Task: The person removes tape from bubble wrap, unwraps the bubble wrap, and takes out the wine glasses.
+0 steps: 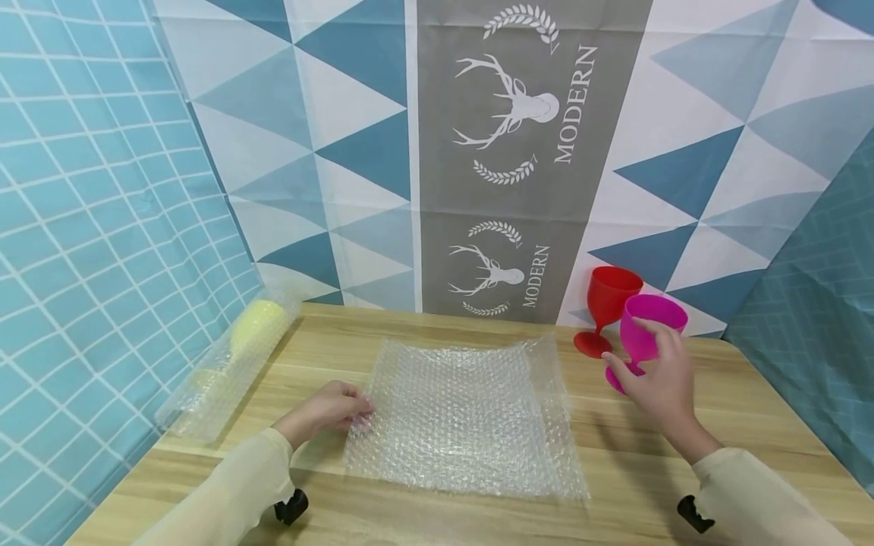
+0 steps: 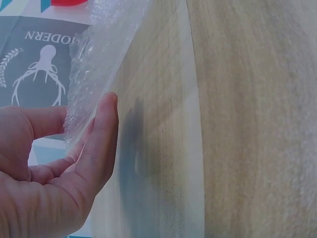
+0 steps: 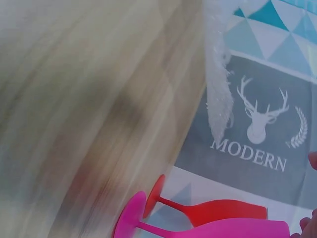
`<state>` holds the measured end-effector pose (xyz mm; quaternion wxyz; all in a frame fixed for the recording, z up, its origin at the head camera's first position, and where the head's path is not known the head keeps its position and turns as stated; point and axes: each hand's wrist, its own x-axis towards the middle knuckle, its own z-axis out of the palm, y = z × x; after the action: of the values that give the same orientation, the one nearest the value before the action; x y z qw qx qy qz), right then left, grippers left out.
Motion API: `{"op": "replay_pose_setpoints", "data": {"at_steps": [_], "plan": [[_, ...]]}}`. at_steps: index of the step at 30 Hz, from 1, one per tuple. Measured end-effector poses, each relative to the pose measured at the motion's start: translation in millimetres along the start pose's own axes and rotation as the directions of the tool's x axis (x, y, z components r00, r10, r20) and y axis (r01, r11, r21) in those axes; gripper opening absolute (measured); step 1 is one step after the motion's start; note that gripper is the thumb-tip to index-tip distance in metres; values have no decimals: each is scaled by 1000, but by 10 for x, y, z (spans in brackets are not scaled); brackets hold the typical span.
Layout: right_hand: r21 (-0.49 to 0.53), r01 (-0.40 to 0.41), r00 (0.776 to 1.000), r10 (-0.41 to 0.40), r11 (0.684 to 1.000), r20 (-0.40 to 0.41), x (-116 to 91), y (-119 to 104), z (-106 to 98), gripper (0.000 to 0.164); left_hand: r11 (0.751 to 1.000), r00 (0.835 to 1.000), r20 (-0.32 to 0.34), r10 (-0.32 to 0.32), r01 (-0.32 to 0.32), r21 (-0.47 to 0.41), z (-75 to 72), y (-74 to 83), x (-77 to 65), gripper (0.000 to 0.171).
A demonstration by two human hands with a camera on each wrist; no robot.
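Note:
A sheet of bubble wrap (image 1: pixel 457 417) lies on the wooden table in the head view. My left hand (image 1: pixel 331 409) pinches its left edge; in the left wrist view the thumb and fingers stand on either side of the raised wrap (image 2: pixel 101 54). On the right, a magenta goblet (image 1: pixel 635 337) stands upright. My right hand (image 1: pixel 662 379) is beside it, thumb and fingers spread around its near side without closing on it. In the right wrist view only fingertips show at the edge, close to the magenta goblet's rim (image 3: pixel 282 228).
Just behind the magenta goblet stands a red goblet (image 1: pixel 608 299). At the table's left edge lies a bubble-wrapped bundle (image 1: pixel 225 379) with something pale yellow inside. Patterned cloth (image 1: pixel 369 152) hangs along the back, and blue tiled cloth (image 1: pixel 102 227) borders the left side.

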<state>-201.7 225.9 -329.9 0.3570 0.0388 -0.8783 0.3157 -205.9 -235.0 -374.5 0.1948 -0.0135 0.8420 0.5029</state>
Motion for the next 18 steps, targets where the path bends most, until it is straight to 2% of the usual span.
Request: {"op": "replay_pose_setpoints", "data": {"at_steps": [2, 5, 18], "plan": [[-23, 53, 999, -53, 998, 1, -29, -2, 8, 74, 1000, 1000, 0, 1, -1, 9, -5, 2, 5, 16], [-22, 83, 997, -82, 996, 13, -48, 4, 27, 74, 1000, 1000, -5, -6, 6, 18, -6, -9, 11, 16], [-51, -44, 996, 48, 998, 79, -18, 104, 1, 71, 1000, 999, -30, -25, 25, 9, -12, -32, -2, 14]]}}
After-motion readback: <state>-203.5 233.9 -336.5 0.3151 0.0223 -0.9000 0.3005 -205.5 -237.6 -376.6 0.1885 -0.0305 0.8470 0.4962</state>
